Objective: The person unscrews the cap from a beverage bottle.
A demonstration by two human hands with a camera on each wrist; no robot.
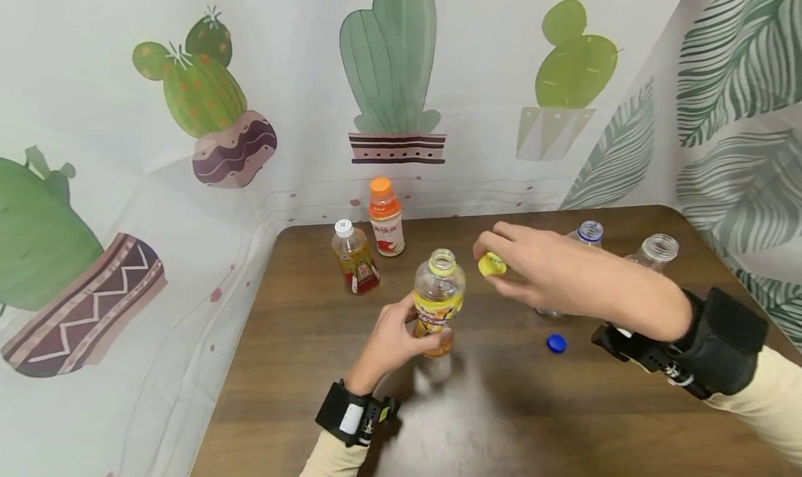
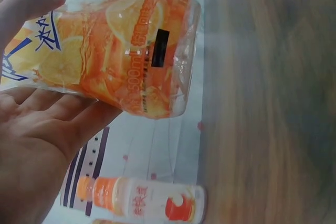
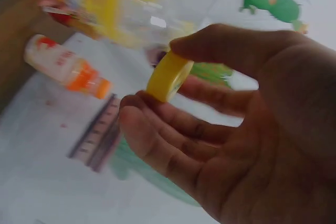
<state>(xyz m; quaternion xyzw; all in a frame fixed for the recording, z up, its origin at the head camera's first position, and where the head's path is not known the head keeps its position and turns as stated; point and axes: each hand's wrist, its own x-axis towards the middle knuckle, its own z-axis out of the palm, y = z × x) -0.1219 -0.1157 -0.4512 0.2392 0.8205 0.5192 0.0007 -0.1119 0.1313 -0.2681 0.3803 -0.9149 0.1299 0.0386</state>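
Observation:
My left hand (image 1: 401, 338) grips the lower half of a clear plastic drink bottle (image 1: 438, 289) with a yellow label. The bottle stands upright with its threaded mouth uncapped, and a little amber liquid shows near its base. In the left wrist view the label on this bottle (image 2: 142, 51) carries orange slices. To the right of the bottle mouth and apart from it, my right hand (image 1: 539, 264) pinches a yellow bottle cap (image 1: 491, 264). The right wrist view has the cap (image 3: 169, 77) between thumb and fingertips.
A white-capped bottle of reddish drink (image 1: 356, 261) and an orange-capped bottle (image 1: 386, 219) stand at the back left. Behind my right arm are two uncapped clear bottles, one with a blue neck ring (image 1: 590, 232), the other plain (image 1: 658, 248). A blue cap (image 1: 556, 343) lies on the wooden table (image 1: 501, 421).

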